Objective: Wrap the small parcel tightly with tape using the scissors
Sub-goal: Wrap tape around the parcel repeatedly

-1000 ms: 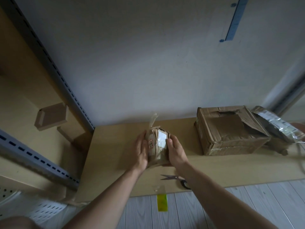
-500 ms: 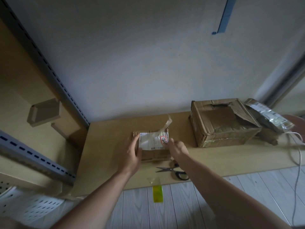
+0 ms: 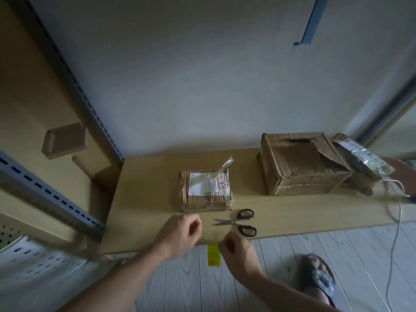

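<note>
Parcel (image 3: pixel 206 190) flat on tabletop (image 3: pixel 146 199), beyond both hands, touched by neither.
Scissors (image 3: pixel 234 222) between parcel and front edge, long axis left-right, blades leftward, loops rightward; just beyond right hand (image 3: pixel 234 246), nearer it than left hand (image 3: pixel 180 234). Fingers of both hands curled; anything held or not, cannot tell through blur. Loose tape strip (image 3: pixel 226 164) standing off parcel's far right corner. Yellow tab (image 3: pixel 212 255) hanging at tabletop edge.
</note>
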`<move>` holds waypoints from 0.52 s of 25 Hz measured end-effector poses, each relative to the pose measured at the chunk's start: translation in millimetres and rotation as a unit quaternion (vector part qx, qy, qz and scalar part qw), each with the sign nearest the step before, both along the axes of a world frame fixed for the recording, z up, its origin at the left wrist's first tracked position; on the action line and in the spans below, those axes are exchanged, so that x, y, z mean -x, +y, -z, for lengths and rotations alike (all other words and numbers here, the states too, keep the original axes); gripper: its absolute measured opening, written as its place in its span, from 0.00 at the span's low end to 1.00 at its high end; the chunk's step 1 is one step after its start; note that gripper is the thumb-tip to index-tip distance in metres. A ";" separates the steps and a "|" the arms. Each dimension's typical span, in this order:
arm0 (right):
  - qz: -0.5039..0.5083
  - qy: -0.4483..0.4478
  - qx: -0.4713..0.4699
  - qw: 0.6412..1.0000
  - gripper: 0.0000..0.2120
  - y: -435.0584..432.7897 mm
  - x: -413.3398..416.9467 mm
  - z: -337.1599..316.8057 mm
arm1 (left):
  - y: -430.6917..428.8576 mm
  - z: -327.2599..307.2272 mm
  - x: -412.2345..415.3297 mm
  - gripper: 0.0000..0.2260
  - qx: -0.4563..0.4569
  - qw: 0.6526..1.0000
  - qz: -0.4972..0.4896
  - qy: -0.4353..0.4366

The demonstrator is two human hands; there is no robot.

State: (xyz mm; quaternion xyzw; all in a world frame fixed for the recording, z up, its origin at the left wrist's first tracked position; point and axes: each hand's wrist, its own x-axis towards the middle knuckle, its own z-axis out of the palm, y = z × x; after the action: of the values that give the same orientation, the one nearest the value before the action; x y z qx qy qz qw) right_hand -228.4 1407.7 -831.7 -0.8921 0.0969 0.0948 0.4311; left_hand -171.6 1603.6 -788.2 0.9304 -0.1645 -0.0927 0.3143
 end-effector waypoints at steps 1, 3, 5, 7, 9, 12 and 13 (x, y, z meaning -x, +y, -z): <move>0.033 0.071 -0.020 0.997 0.09 2.5 8.8 10.5 | -4.2 5.5 11.0 0.10 -0.002 0.999 -0.007 0.037; 0.142 0.209 -0.125 0.959 0.08 8.4 14.4 22.7 | -12.4 18.5 27.1 0.11 0.000 0.985 -0.081 0.154; 0.192 0.266 -0.236 0.915 0.13 12.7 12.2 31.3 | -23.2 25.7 36.9 0.09 0.010 0.926 -0.200 0.319; 0.169 0.255 -0.235 0.923 0.14 17.3 9.9 31.1 | -34.0 30.9 42.8 0.07 0.055 0.874 -0.271 0.400; 0.159 0.247 -0.231 0.928 0.15 22.6 7.6 30.4 | -41.8 30.9 44.4 0.06 0.113 0.843 -0.313 0.422; 0.180 0.263 -0.205 0.926 0.14 26.6 -2.1 22.6 | -41.0 25.9 37.4 0.08 0.142 0.807 -0.361 0.446; 0.177 0.275 -0.187 0.926 0.14 27.3 -4.3 21.0 | -38.3 25.3 34.4 0.09 0.142 0.798 -0.378 0.448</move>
State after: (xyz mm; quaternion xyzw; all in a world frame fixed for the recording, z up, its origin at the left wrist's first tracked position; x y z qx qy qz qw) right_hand -224.1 1435.0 -852.7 -0.7028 0.3483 0.2753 0.5559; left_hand -206.0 1565.3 -813.5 0.7186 0.3478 -0.3483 0.4913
